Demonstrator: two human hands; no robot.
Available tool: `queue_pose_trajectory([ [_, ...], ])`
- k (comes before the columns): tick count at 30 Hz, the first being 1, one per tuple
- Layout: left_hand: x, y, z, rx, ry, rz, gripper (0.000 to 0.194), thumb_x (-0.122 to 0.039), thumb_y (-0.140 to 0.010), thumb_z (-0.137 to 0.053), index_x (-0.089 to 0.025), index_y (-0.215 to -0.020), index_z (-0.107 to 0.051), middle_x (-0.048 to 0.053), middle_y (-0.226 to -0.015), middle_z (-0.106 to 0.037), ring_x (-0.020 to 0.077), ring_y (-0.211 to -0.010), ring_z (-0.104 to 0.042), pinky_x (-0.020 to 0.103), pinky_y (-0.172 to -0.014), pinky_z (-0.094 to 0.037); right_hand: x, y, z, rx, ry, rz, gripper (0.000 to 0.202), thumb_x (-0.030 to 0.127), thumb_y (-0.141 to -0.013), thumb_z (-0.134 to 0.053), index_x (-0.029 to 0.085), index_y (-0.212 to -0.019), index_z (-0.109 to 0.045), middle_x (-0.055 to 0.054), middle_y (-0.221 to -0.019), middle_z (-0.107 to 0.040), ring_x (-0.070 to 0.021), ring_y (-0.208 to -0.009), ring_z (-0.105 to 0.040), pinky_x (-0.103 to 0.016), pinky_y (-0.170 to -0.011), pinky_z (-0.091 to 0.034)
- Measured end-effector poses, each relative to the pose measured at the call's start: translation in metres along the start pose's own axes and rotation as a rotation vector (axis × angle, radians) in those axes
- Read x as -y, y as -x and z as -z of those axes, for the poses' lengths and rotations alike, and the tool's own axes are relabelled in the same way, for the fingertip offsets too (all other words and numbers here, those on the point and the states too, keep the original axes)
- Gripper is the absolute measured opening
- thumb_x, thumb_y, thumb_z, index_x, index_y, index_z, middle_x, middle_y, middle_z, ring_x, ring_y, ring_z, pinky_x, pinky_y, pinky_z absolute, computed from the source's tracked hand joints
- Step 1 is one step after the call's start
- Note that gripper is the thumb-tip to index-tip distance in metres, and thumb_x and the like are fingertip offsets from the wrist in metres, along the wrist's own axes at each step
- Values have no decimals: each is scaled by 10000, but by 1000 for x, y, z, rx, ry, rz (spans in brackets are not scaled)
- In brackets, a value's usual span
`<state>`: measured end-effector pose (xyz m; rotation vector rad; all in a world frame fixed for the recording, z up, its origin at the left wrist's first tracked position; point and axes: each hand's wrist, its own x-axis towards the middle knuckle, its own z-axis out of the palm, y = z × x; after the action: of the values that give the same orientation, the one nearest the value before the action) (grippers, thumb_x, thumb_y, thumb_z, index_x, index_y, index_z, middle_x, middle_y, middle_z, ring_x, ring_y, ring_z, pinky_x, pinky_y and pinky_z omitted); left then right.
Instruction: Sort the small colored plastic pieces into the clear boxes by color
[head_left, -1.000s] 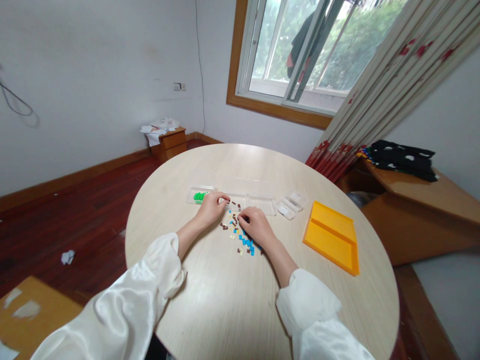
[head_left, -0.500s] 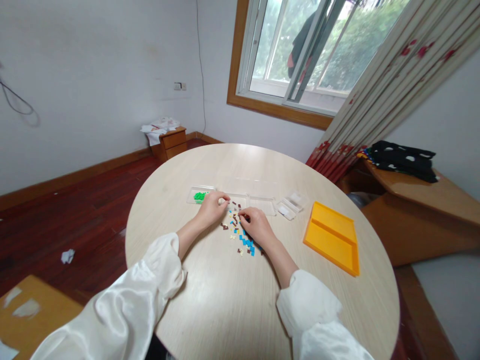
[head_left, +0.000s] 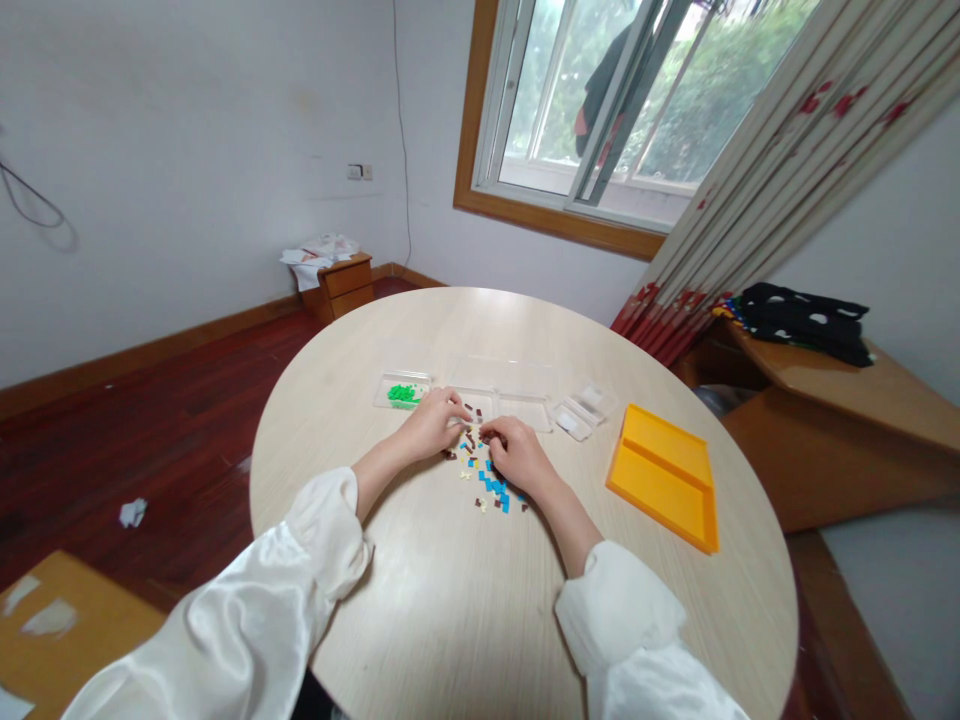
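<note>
A loose pile of small building-block pieces lies mid-table, among them blue pieces (head_left: 495,487), brown pieces (head_left: 470,440) and cream pieces (head_left: 465,475). At the pile's upper left edge is my left hand (head_left: 433,422), its fingers bent and closed towards the thumb. Curled over the right side of the pile, my right hand (head_left: 517,452) has its fingertips pinched together. Whatever sits between the fingers of either hand is too small to make out. Just beyond the left hand, a clear plastic box (head_left: 382,391) holds green pieces (head_left: 403,393).
Clear trays (head_left: 529,410) stand behind the hands, with a small clear divided case (head_left: 583,412) to their right. A yellow two-part tray (head_left: 670,485) lies at the right of the round table (head_left: 442,610). A person (head_left: 604,85) shows outside the window.
My left hand has come down and right from beside the green pieces' box to the pile, close to my right hand. The right hand has barely shifted.
</note>
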<state>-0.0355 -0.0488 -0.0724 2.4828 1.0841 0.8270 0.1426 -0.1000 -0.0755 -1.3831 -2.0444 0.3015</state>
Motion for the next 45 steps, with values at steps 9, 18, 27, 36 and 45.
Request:
queue_pose_trajectory([
  [9, 0, 4, 0, 91, -74, -44, 154, -156, -764, -583, -197, -828, -717, 67, -947, -549, 211, -924, -495, 363, -860, -381, -4, 5, 4, 78, 32, 52, 192, 91, -743, -563, 163, -882, -674, -77, -905, -651, -202, -884, -547, -359, -824, -403],
  [18, -2, 4, 2, 102, -66, -22, 99, -155, -740, -611, -177, -776, -700, 69, -964, -548, 222, -944, -495, 368, -871, -381, 0, 3, 6, 100, 81, 28, 76, 138, -769, -577, 184, -797, -631, -41, -845, -644, -181, -823, -533, -325, -761, -340],
  [27, -4, 4, 3, 103, -55, -22, 80, -147, -731, -613, -174, -754, -684, 69, -961, -550, 225, -950, -491, 377, -875, -377, 5, 3, 7, 112, 93, 25, 115, 114, -767, -541, 178, -812, -625, -35, -814, -652, -176, -810, -547, -329, -776, -310],
  [36, -3, 2, 2, 112, -38, -21, 64, -136, -717, -635, -175, -734, -682, 61, -954, -554, 215, -935, -484, 364, -864, -372, 8, 4, 9, 150, 151, 15, 110, 112, -776, -534, 168, -789, -627, -42, -824, -640, -181, -837, -540, -317, -764, -295],
  [45, -6, 0, 5, 6, 102, 9, 59, -118, -693, -642, -168, -668, -660, 47, -887, -603, 190, -895, -529, 363, -871, -382, 6, 5, 9, 146, 169, 10, 127, 142, -849, -491, 169, -798, -604, -49, -842, -634, -187, -846, -524, -321, -763, -293],
])
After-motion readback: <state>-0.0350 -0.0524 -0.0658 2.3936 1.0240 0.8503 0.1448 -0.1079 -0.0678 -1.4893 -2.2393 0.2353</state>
